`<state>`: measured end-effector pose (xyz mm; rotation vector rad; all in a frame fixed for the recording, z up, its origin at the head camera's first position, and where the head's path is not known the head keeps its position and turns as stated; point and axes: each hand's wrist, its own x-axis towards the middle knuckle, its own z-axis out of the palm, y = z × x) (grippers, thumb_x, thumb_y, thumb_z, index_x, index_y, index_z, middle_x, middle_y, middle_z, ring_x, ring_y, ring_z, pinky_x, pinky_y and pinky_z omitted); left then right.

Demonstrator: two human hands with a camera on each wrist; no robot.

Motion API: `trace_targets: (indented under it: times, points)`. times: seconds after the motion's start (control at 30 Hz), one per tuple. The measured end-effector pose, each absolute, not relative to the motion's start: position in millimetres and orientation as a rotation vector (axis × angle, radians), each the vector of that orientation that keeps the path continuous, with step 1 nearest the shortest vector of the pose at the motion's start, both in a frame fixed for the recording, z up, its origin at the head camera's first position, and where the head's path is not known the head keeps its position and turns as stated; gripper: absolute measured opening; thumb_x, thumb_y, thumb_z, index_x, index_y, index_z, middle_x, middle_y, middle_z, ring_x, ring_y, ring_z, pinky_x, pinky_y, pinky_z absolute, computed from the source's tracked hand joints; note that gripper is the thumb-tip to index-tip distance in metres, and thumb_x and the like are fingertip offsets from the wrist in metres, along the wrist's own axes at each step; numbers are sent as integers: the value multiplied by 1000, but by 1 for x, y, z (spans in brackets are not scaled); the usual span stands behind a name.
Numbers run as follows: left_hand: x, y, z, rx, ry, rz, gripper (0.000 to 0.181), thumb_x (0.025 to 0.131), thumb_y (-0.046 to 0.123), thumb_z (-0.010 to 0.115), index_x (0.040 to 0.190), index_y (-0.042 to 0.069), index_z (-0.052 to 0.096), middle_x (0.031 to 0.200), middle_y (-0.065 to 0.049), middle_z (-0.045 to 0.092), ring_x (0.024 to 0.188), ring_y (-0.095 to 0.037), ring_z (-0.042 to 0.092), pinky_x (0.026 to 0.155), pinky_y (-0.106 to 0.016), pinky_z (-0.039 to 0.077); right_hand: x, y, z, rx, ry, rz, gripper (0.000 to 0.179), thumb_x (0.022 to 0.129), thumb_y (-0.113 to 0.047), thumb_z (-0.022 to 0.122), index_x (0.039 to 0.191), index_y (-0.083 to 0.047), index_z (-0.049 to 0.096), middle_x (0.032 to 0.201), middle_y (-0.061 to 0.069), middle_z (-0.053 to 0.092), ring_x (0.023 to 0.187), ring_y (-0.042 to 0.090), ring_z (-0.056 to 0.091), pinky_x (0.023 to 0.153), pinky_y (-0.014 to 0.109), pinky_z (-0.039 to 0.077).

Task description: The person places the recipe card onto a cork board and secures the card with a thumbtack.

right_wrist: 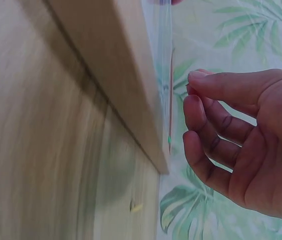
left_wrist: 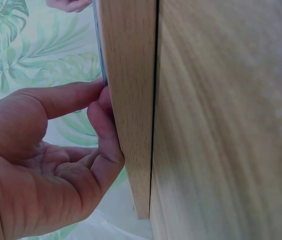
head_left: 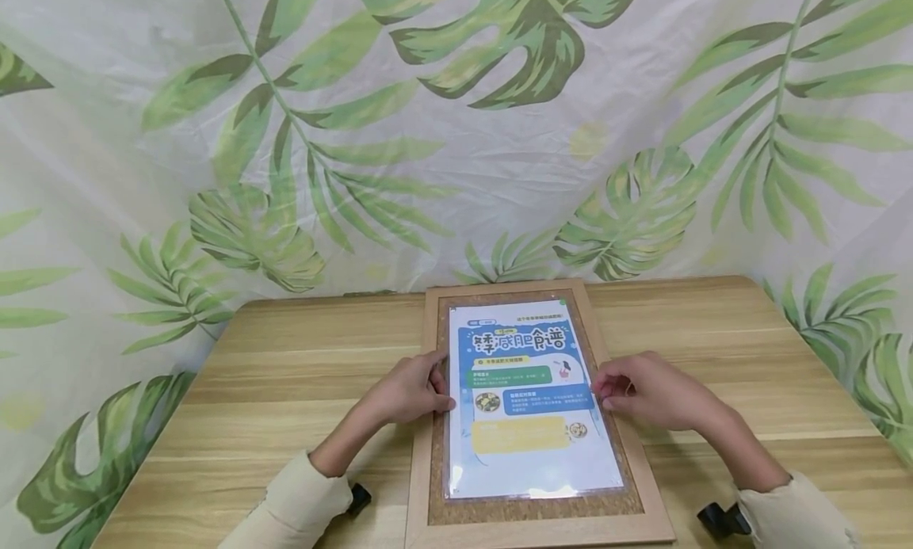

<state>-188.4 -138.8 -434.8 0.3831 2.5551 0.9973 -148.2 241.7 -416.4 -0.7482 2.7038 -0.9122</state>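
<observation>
A laminated poster (head_left: 531, 478) with blue, green and yellow panels lies on a wood-framed cork board (head_left: 513, 509). My left hand (head_left: 416, 390) is at the poster's left edge. In the left wrist view, the left hand (left_wrist: 56, 150) has its thumb and a curled finger at that edge, against the frame (left_wrist: 131, 100); the fingertips are partly hidden. Beside the right edge is my right hand (head_left: 659, 394). Seen from the right wrist, this right hand (right_wrist: 245, 140) has loosely curled fingers, thumb near the index fingertip, apart from the board, with nothing clearly visible between them.
A small green spot (head_left: 563, 302) marks the poster's top right corner. The board stands on a wooden table (head_left: 299, 375), against a leaf-patterned curtain (head_left: 485, 177). Black wrist mounts (head_left: 720, 521) stick out from the sleeves.
</observation>
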Motion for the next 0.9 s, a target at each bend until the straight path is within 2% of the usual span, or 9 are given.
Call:
trace_targets:
  times: [0.53, 0.9]
  points:
    - [-189, -139, -436, 389, 2554, 987, 87, 91, 4, 84, 163, -7, 36, 85, -4, 65, 72, -17, 57, 61, -27, 41, -154, 201, -413, -855, 2651, -907, 14, 97, -2, 76, 103, -14, 79, 93, -7, 74, 78, 4, 60, 71, 22, 54]
    - [-189, -140, -436, 394, 2552, 995, 87, 91, 4, 84, 163, -7, 36, 85, -4, 65, 72, -17, 58, 61, -27, 41, -154, 175, -412, -924, 2580, -934, 13, 95, -1, 76, 102, -12, 79, 86, -7, 70, 76, 5, 57, 71, 23, 53]
